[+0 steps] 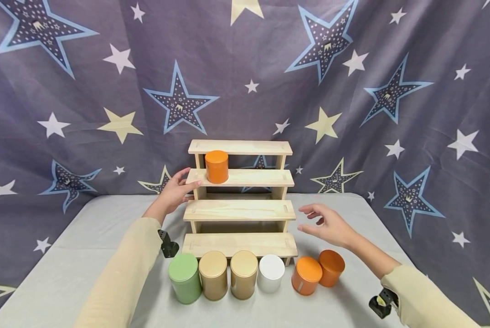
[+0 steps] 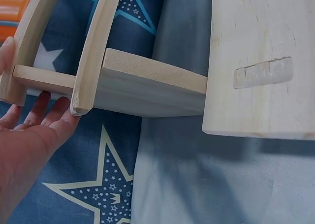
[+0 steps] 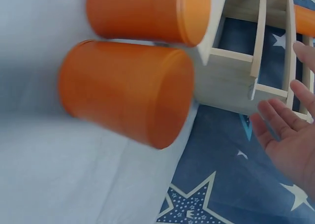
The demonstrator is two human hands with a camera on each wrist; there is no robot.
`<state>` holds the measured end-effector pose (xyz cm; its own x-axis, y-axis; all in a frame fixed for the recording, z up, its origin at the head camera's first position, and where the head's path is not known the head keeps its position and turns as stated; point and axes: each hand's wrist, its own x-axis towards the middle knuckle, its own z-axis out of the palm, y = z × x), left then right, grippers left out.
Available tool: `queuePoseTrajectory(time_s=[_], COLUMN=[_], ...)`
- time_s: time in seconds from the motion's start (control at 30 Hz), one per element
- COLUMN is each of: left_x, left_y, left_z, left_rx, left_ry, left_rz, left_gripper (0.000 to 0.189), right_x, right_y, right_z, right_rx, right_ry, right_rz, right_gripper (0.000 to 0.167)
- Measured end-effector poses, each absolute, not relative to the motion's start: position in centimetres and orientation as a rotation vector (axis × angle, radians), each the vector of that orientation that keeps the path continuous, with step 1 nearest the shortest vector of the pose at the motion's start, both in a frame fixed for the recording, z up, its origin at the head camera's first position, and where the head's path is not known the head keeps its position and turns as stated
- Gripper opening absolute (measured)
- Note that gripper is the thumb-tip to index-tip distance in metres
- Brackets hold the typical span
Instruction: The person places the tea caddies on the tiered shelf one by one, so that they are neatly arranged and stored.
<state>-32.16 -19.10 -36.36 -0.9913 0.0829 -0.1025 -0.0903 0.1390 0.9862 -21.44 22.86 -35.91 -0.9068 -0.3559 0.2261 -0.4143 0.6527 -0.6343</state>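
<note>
A stepped wooden stand (image 1: 239,209) with several shelf boards stands in the middle of the table. My left hand (image 1: 175,191) holds the left end of its second board from the top, thumb at the front edge and fingers around the end. On that board, close to the thumb, sits an orange lidded tin (image 1: 217,167). In the left wrist view, fingertips (image 2: 61,106) lie against the board ends. Just right of the stand, my right hand (image 1: 327,223) hovers with fingers loosely spread and holding nothing; the right wrist view shows its palm (image 3: 295,150) beside the stand.
Along the stand's front are a green tin (image 1: 185,279), two gold tins (image 1: 213,275), a white tin (image 1: 271,274) and two orange tins (image 1: 306,276) at the right. A star-patterned curtain (image 1: 245,105) hangs behind the grey-covered table (image 1: 117,214).
</note>
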Motion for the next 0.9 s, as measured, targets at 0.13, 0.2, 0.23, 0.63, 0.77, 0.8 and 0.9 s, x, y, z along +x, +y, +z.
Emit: queuePoseTrajectory(time_s=[0.13, 0.2, 0.23, 0.63, 0.77, 0.8, 0.9], left_x=[-32.2, -32.0, -32.0, -31.8, -31.8, -31.8, -31.7], left_y=[-19.1, -19.1, -19.0, -19.0, -19.0, -19.0, -19.0], left_z=[-36.4, -36.3, -36.3, -36.1, -36.1, -36.1, -36.1], left_rx=[-0.008, -0.005, -0.004, -0.012, -0.016, -0.016, -0.016], left_ry=[2.263, 2.271, 2.277, 2.295, 2.290, 2.289, 2.292], left_rz=[1.979, 1.970, 1.966, 1.962, 1.963, 1.962, 1.959], left_gripper=[0.085, 0.086, 0.086, 0.087, 0.087, 0.087, 0.087], right_x=[-20.8, -20.4, -20.2, -17.7, -17.1, -16.9, -16.5], right_y=[23.7, 24.1, 24.4, 27.4, 28.2, 28.4, 28.9], right_z=[-36.6, -37.0, -37.1, -38.5, -39.2, -39.4, -40.0], right_rx=[0.638, 0.634, 0.634, 0.643, 0.670, 0.667, 0.656], right_ry=[-2.800, -2.809, -2.808, -2.834, -2.851, -2.861, -2.896], right_rz=[1.095, 1.085, 1.084, 1.044, 1.049, 1.054, 1.061], right_gripper=[0.047, 0.046, 0.046, 0.041, 0.042, 0.043, 0.045])
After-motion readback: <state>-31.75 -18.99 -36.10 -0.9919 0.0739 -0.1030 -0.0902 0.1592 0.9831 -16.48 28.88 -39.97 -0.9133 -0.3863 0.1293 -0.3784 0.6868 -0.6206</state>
